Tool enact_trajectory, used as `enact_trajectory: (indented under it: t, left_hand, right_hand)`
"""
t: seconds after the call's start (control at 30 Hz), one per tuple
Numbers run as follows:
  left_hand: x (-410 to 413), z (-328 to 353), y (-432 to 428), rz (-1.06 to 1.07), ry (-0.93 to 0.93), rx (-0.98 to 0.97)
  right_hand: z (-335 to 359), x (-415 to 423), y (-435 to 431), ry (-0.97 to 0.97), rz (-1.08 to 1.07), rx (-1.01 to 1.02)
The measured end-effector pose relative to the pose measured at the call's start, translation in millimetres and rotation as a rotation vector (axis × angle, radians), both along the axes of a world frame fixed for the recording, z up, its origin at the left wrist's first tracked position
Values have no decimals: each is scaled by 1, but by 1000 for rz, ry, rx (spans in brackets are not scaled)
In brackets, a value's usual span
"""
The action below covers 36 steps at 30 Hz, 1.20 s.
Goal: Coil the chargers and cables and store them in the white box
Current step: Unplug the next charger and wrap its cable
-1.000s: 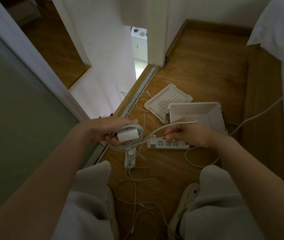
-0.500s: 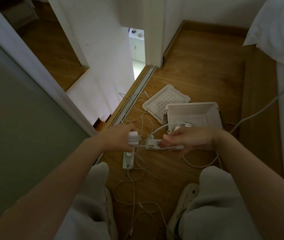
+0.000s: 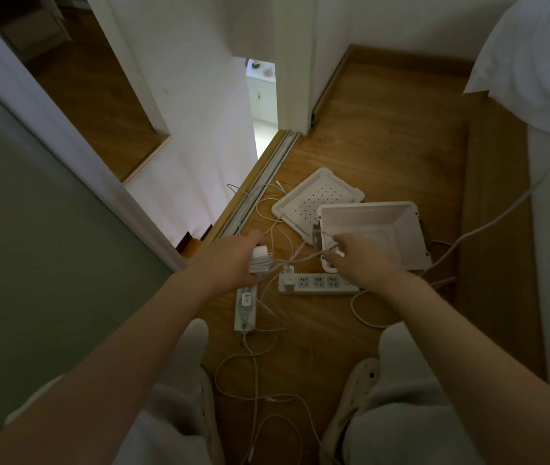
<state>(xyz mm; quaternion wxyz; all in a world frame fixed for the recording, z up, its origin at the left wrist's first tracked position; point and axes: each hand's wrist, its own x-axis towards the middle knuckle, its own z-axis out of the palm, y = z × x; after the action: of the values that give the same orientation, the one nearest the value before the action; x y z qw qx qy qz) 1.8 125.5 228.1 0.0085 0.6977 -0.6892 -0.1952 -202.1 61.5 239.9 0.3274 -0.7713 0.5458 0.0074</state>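
The left hand [image 3: 230, 260] is closed round a white charger [image 3: 260, 260], with loops of thin white cable wound about the block and the fingers curled over them. It is held above the wooden floor [image 3: 367, 146], just over the far end of a small power strip [image 3: 245, 308] that lies lengthways toward the person. Below that strip, loose white cables [image 3: 256, 374] trail in slack loops between the person's knees.

From the charger a stretch of the cable [image 3: 297, 260] runs rightward across the gap to the right hand. Under it, on the floor, lies a longer power strip [image 3: 320, 282] set crosswise, with a plug seated in its left-hand socket. Farther off, a perforated white lid [image 3: 314, 201] lies flat, its right corner tucked against the white box [image 3: 401, 229].

The box stands open beside the lid — what lies in its bottom I cannot tell. The right hand [image 3: 364, 260] is over the near left corner of the box, fingers curled and pinching the cable; the tip of the cable shows just past the fingertips.

To the right a thicker white cord [image 3: 518, 200] runs from the box's near right corner up toward the white bedding [image 3: 535, 62] — its far end is out of view.
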Motion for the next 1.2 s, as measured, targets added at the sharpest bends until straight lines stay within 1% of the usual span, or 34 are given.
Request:
enact_trajectory:
  t: [0.07,0.1,0.13,0.17,0.2,0.27,0.33,0.37,0.43,0.53,0.63,0.7,0.77,0.83,0.9,1.03,1.2]
  left_hand:
    - [-4,0,-1,-5,30,-17]
    - [-6,-1,-2,-5,54,-27]
    - [-10,0,-2,-3,84,-36]
    - [-13,1,-3,-1,118,-45]
    - [-16,2,-3,0,154,-54]
    - [-19,6,-5,18,224,-70]
    - [-18,9,-5,55,293,-92]
    - [-17,11,-5,79,334,-95]
    - [-15,14,-5,131,430,-91]
    - [-11,18,-5,157,555,-82]
    - [-7,26,-3,130,665,4]
    - [-4,28,-2,107,727,68]
    - [0,29,-1,79,750,126]
    - [1,29,0,49,745,190]
    - [0,27,-1,44,723,246]
    - [-2,23,-4,141,763,373]
    - [-4,27,4,8,719,381]
  right_hand:
    - [-10,9,8,141,27,-219]
    - [-11,14,10,144,32,-310]
    - [-12,19,13,96,58,-362]
    - [-11,24,15,0,93,-364]
    - [-10,28,17,-125,118,-302]
    - [-8,34,24,-322,163,-72]
    - [-10,36,26,-395,212,113]
    - [-10,36,25,-426,205,174]
    - [-9,32,21,-466,182,212]
    - [-9,21,7,-383,283,47]
    - [-6,11,-1,-229,365,-142]
    - [-6,7,-5,-166,373,-188]
    - [-7,6,-7,-177,360,-127]
    - [-8,7,-8,-251,309,-21]
    - [-6,8,-8,-301,253,39]
    - [-1,10,-7,-288,201,40]
    - [0,9,-3,-286,137,2]
